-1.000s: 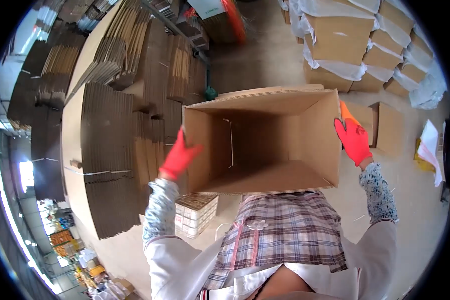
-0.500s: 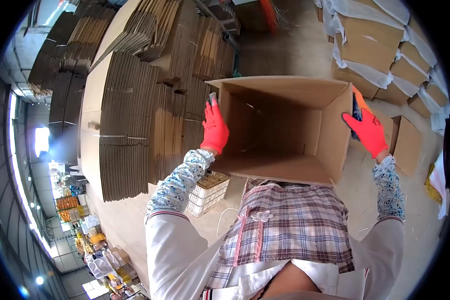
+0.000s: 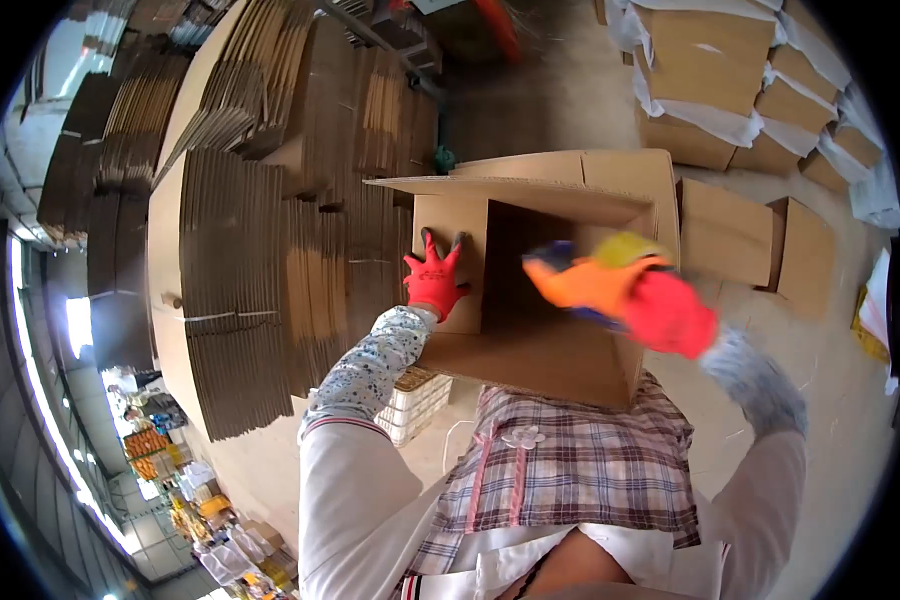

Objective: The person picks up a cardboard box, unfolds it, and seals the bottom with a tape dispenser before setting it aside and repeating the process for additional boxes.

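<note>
In front of my body a cardboard box (image 3: 555,365) stands with its open side facing me; its inside is dark. My left hand (image 3: 435,277), in a red glove with dark fingertips, lies spread on the left flap (image 3: 465,220), which is folded inward across the opening. My right hand (image 3: 670,313), also red-gloved and smeared by motion, is in front of the box opening. It is closed on an orange, blue and yellow tape dispenser (image 3: 580,280), whose details are blurred. The box's long top flap (image 3: 530,188) sticks out toward the left.
Tall stacks of flattened cartons (image 3: 232,270) stand on the left. A white plastic crate (image 3: 410,405) sits on the floor below my left arm. Behind the box on the right are another carton (image 3: 727,230) and piled boxes with white sheeting (image 3: 705,65).
My left hand has moved from the box's left edge onto the left flap, now folded inward. My right hand has swung left from the box's right side, bringing the tape dispenser across the opening.
</note>
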Demonstrator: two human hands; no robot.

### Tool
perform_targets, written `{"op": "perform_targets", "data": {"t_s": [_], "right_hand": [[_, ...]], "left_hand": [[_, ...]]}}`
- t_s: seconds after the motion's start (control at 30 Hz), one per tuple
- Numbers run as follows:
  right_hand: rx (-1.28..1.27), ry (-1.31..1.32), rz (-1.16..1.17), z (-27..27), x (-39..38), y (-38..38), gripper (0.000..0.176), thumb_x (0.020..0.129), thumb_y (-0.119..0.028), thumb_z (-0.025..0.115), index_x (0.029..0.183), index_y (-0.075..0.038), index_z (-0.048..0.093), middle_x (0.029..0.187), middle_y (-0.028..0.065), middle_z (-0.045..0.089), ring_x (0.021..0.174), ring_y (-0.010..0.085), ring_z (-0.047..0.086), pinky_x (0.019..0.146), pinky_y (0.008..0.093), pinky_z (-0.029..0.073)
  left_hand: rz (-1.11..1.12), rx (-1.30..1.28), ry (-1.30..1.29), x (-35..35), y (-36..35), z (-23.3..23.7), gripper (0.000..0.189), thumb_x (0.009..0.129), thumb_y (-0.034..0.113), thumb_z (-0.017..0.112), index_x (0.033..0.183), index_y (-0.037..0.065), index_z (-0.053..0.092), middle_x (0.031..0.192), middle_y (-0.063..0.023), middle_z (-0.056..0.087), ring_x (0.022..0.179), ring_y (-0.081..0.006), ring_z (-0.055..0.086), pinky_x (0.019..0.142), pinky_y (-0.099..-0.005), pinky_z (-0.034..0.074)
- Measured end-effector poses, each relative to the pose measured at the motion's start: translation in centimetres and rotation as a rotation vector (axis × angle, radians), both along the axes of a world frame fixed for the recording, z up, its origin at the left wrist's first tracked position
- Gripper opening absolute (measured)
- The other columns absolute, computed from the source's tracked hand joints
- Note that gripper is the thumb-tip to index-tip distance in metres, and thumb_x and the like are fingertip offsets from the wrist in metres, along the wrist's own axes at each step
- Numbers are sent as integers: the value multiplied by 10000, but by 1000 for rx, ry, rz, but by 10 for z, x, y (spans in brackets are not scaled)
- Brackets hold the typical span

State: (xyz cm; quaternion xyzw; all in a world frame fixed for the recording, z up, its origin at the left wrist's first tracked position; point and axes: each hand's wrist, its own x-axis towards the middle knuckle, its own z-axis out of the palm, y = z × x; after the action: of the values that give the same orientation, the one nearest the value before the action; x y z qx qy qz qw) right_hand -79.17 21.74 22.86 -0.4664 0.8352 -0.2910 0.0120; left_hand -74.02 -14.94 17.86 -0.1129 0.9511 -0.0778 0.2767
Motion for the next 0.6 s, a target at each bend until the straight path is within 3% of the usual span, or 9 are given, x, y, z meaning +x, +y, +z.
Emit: {"op": "perform_targets", "data": {"t_s": [0.07,0.13,0.2,0.3,0.37,0.43,0.5,0.57,0.6], "right_hand": [[-80,-69,134,-8,-11,-65,461,851,-299,604,1162,28,511,1105,173,577,1080,324,512,984,365,355],[49,193,274,-85,-27,-103,336,870,-345,566,966,-33,485,848,116,530,853,260,484,806,357,354],[79,303,290,-144,-31,-117,327,867,-382,558,883,-68,467,733,86,495,748,230,464,728,336,338],[149,387,259,-155,-27,-111,342,857,-393,567,898,-67,473,716,83,487,736,228,471,727,319,337],[225,303,312,-103,-21,-110,349,853,-390,578,909,-59,481,722,83,496,750,229,481,730,321,345],[207,69,444,-46,-27,-123,400,845,-356,617,1013,-11,505,936,141,555,913,286,520,830,365,399],[-170,23,312,10,-41,-128,707,778,-322,693,1328,15,404,1316,220,442,1235,368,417,1088,381,301],[23,19,-63,43,-83,-120,595,761,-305,724,1197,27,495,1234,224,492,1150,387,467,954,440,405],[-60,-1,-134,34,-94,-110,570,764,-290,724,1184,24,503,1198,229,507,1113,398,480,948,444,405]], "left_hand": [[22,112,59,-8,-8,-2,975,678,438,772,1471,350,211,1558,-149,23,1277,-592,259,898,-529,481],[40,112,50,-1,-12,15,898,714,415,753,1462,302,268,1552,-147,97,1294,-528,306,962,-470,451],[275,753,314,19,-45,23,777,765,386,719,1431,234,348,1511,-185,229,1323,-427,337,1016,-470,399],[125,506,272,111,-37,71,611,844,355,639,1383,164,424,1454,-191,350,1318,-377,369,1064,-500,308],[52,320,174,134,-22,73,578,866,351,611,1376,147,432,1448,-185,363,1313,-391,367,1071,-512,285],[93,327,457,116,-31,43,534,899,339,561,1366,108,442,1436,-167,388,1319,-395,349,1084,-513,244],[158,343,744,57,-38,11,536,908,320,541,1365,66,425,1412,-197,407,1307,-377,364,1084,-496,248],[298,355,802,21,-31,-47,536,931,331,505,1375,47,403,1407,-231,393,1282,-385,390,1072,-432,294],[246,406,978,13,-33,-65,526,951,324,480,1367,12,396,1403,-208,419,1269,-361,426,1048,-399,341]]}}
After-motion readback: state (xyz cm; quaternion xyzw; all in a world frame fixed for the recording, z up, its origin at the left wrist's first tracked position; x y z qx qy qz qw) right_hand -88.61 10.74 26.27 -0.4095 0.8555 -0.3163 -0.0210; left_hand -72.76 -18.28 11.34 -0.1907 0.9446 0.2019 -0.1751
